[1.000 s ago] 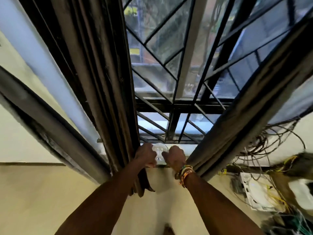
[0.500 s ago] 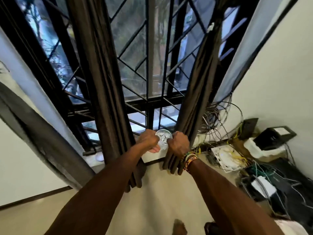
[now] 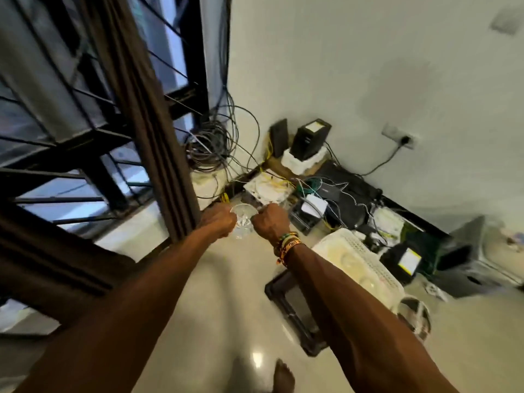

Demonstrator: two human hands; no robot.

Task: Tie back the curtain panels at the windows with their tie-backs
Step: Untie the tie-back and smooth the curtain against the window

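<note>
Both sets of fingers are curled in fists, pinching a clear round piece (image 3: 243,222) between them: left hand (image 3: 221,222) on its left edge, right hand (image 3: 269,224) on its right. The gathered brown curtain (image 3: 153,123) hangs just left of the left hand, with tangled cables (image 3: 209,148) in the corner beyond.

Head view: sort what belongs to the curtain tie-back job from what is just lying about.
Job: brown curtain panel; clear piece, likely the tie-back; left hand and right hand holding it.
Lying about: cable coil; black box; white basket; wall socket.
</note>
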